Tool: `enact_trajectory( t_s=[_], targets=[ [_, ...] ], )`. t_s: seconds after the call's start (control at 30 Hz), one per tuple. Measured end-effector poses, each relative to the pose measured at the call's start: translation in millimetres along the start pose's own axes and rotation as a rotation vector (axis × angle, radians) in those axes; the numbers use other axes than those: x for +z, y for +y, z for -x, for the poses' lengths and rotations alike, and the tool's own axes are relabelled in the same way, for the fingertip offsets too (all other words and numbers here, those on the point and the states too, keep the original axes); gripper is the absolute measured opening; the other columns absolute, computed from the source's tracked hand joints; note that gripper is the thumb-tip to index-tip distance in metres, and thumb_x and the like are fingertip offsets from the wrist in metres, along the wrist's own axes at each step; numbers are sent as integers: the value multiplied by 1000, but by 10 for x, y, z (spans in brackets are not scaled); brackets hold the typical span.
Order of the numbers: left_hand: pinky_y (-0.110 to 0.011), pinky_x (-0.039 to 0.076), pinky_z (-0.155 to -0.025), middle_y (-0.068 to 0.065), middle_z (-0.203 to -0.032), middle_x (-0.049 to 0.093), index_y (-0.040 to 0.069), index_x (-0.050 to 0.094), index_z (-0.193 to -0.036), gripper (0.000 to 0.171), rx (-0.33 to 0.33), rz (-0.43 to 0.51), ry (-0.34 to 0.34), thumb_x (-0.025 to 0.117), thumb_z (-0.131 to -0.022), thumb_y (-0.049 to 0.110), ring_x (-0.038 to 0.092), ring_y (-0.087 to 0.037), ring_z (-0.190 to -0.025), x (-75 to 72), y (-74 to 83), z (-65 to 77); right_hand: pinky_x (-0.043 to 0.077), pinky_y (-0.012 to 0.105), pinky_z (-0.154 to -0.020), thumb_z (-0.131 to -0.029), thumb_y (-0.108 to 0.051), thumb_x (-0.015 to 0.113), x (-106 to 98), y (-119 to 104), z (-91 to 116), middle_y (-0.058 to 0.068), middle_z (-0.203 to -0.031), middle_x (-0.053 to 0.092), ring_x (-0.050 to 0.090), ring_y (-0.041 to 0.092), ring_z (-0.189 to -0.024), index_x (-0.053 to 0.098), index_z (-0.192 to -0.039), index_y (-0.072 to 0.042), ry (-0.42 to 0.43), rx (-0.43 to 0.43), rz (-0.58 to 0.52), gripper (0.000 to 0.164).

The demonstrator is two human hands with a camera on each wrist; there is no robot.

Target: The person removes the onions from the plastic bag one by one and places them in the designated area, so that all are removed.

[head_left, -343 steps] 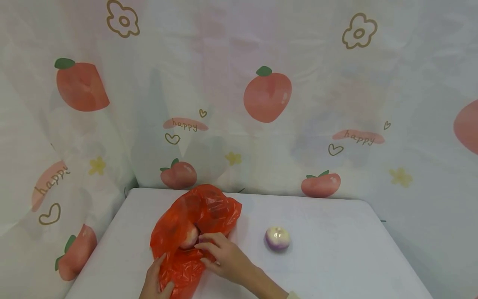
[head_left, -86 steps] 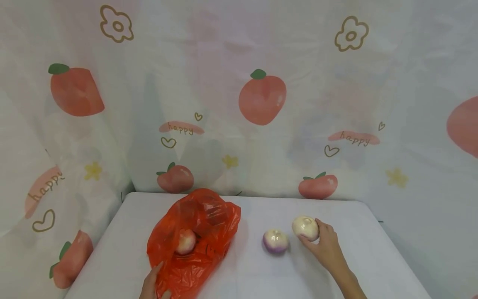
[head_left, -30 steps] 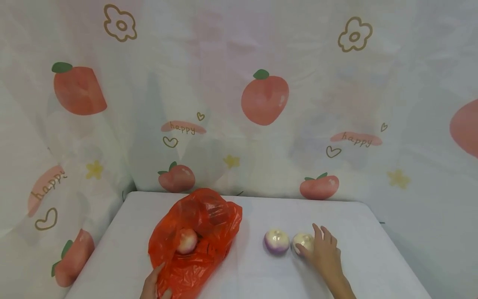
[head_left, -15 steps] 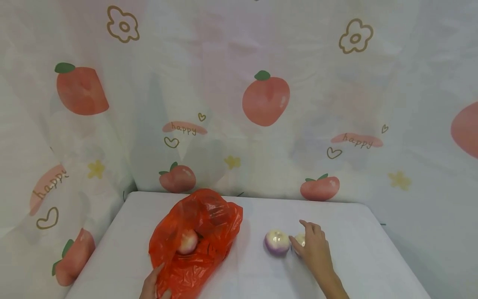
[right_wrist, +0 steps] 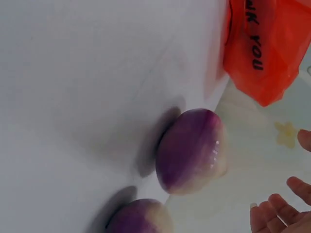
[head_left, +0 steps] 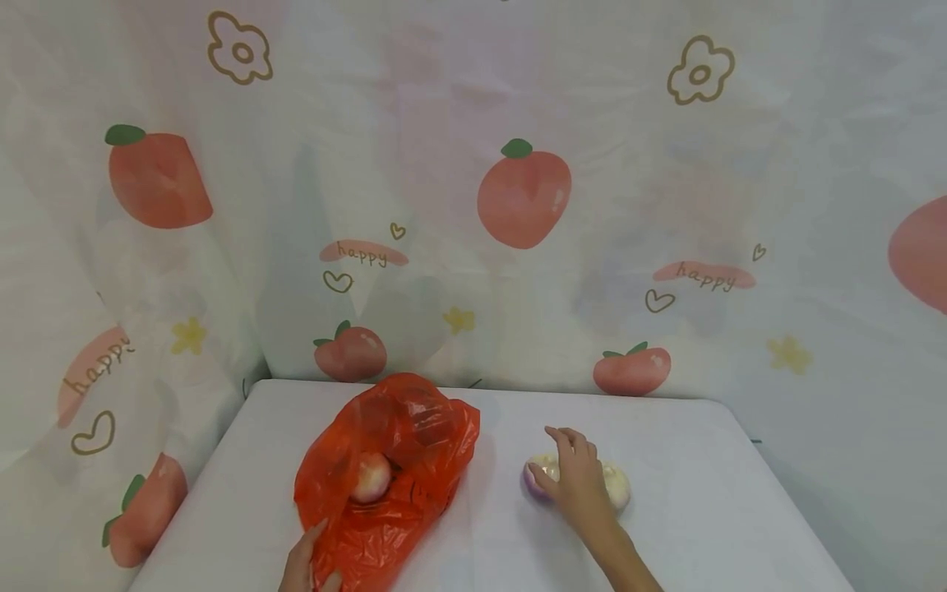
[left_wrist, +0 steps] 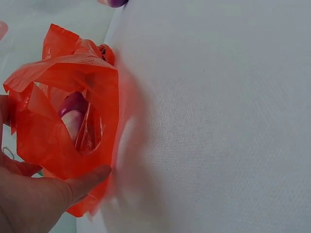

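Note:
My left hand (head_left: 302, 563) pinches the near edge of a red plastic bag (head_left: 385, 538), which lies on its side with its mouth spread. Inside it sits a purple-and-white turnip (head_left: 372, 477); in the left wrist view purple and white show through the bag's mouth (left_wrist: 30, 141). Over another turnip (head_left: 531, 487), right of the bag, hovers my right hand (head_left: 580, 481), its thumb and fingers spread apart and holding nothing. That hand partly covers a further turnip (head_left: 617, 487) just to the right. Both loose turnips show their purple sides in the right wrist view, the nearer (right_wrist: 189, 153) whole.
A white-covered table (head_left: 688, 526) bears everything, its far edge close to a printed cloth backdrop (head_left: 444, 164). Another cloth side rises at the left. Black lettering (right_wrist: 255, 46) shows on the bag in the right wrist view.
My right hand, earlier at the bag, then held a turnip at the right, set it down beside the other, let go and moved left over that other one. The left hand keeps its hold.

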State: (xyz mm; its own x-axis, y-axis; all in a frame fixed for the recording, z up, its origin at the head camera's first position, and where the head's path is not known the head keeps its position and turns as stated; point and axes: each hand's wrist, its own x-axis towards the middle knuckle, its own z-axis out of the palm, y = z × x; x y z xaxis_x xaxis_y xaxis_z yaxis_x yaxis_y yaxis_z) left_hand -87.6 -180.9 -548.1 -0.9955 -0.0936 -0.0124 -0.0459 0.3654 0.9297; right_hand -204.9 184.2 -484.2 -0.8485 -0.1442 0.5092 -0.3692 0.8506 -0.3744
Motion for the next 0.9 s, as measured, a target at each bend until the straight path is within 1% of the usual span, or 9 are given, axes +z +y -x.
enact_trajectory(
  t_s=[0.1,0.2,0.4,0.43,0.5,0.63,0.67,0.73,0.9],
  targets=[
    [-55,46,-83,-35,-130,33,-11,30,-135,61,-21,-1,-5,55,-83,9,44,-44,-109,0,0,1,47,49,-83,-74,-23,79,60,-109,-53,21,-115,52,50,37,-101,55,-122,0,-51,6,-35,59],
    [-56,46,-84,-35,-131,33,-11,31,-135,61,-16,-4,1,56,-83,9,43,-44,-110,8,-7,3,50,45,-84,-75,-24,78,98,-238,-100,19,-115,53,52,34,-100,54,-124,-2,-99,-1,-52,58],
    [-59,42,-89,-29,-137,26,-3,26,-140,63,-97,0,-26,57,-87,14,38,-43,-116,31,-9,25,51,41,-85,-79,-28,75,165,-474,-139,14,-117,54,54,29,-104,52,-127,-5,-191,-42,-81,58],
    [-58,43,-89,-28,-137,26,-3,26,-139,63,-95,4,-25,57,-87,14,38,-42,-116,34,-5,26,50,42,-87,-80,-28,74,179,-504,-143,14,-118,54,54,29,-107,52,-128,-5,-203,-46,-93,58],
    [-49,47,-87,-28,-134,32,-5,30,-137,60,-34,23,-5,57,-87,13,45,-34,-111,39,-11,24,51,40,-86,-80,-28,74,198,-557,-152,12,-118,55,55,27,-106,52,-128,-6,-228,-53,-128,57],
    [-42,50,-79,-32,-127,38,-10,34,-133,57,56,37,13,57,-85,11,49,-34,-104,38,-14,27,53,37,-83,-81,-28,73,236,-638,-186,9,-119,55,56,22,-103,51,-130,-6,-272,-56,-198,58],
    [-42,50,-78,-31,-128,38,-10,33,-133,57,48,36,9,57,-85,11,49,-33,-104,34,-18,33,53,37,-83,-82,-29,73,247,-658,-195,9,-119,55,56,22,-104,51,-130,-6,-284,-58,-209,58],
    [-51,48,-82,-32,-131,33,-8,30,-135,60,-10,17,-10,57,-86,11,44,-42,-108,24,-15,47,52,37,-85,-83,-30,72,269,-705,-214,9,-119,55,55,21,-105,50,-131,-6,-308,-65,-228,58],
    [-61,43,-87,-32,-135,27,-5,27,-138,64,-90,-20,-14,58,-84,10,40,-45,-113,5,-37,48,49,39,-90,-85,-31,69,314,-827,-251,9,-121,54,53,23,-109,49,-131,-7,-343,-111,-223,55]
  ],
)
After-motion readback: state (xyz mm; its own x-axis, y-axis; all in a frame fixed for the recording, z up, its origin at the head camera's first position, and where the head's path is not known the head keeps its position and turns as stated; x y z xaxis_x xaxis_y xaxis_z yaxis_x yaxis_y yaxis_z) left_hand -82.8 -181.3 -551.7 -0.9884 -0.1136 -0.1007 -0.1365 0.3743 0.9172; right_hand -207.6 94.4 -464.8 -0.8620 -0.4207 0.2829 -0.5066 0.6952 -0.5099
